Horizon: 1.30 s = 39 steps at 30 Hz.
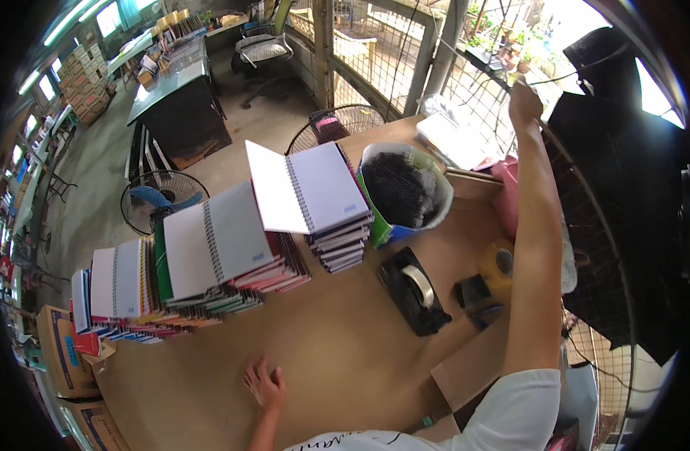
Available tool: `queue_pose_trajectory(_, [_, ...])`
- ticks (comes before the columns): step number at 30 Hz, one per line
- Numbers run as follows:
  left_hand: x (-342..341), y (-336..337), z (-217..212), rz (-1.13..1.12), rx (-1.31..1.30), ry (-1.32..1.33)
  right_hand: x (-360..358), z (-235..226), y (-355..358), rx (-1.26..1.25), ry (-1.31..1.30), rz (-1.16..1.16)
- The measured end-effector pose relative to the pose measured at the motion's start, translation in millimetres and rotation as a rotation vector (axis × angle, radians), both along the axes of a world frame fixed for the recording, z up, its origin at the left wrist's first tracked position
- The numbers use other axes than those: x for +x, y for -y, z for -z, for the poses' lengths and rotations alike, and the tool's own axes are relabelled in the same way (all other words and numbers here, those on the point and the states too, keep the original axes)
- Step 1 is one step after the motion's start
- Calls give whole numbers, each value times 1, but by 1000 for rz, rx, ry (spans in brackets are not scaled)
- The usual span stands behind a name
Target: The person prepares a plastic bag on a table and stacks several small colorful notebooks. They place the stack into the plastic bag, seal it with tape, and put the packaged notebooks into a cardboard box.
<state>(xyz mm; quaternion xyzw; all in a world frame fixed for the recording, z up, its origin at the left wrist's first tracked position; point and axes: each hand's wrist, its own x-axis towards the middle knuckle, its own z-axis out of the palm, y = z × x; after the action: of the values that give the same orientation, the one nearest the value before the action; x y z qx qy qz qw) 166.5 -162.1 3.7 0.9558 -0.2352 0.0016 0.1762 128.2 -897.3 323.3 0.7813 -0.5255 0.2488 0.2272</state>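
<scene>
My left hand (265, 383) rests on the brown tabletop (209, 368) with its fingers apart and holds nothing. At full stretch my right arm reaches to the far right, and my right hand (525, 107) is closed beside the wire mesh and some dark cables (555, 79). What its fingers grip, if anything, is too small to make out. Ahead of my left hand stand stacks of spiral notebooks, with open ones on top: a tall stack (326, 188), a middle stack (217, 248) and a left stack (119, 282).
A black tape dispenser (414, 293) lies right of the stacks, near a yellow tape roll (502, 261). Behind it, a bin (378, 229) holds black netting-like material. Under my right arm is a cardboard box (465, 368). Fans (161, 199) stand beyond the table; cartons (63, 353) stand left.
</scene>
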Motion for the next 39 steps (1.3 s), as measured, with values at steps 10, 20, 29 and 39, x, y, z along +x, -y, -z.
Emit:
queue_pose_trajectory(10, [23,-49,43,-157,-1054,-335,-137,-107,-351,67,369,-791])
queue_pose_trajectory(20, [43,-215,-102,-135,-1193,-481,-107,283,-560,1433,511,-968])
queue_pose_trajectory(29, [-87,-133,-53,797,37,-105,-163,266,-627,866,833,-456])
queue_pose_trajectory(39, [-67,-111,-10,979,199,72,-228,304,-720,1656,1104,-173])
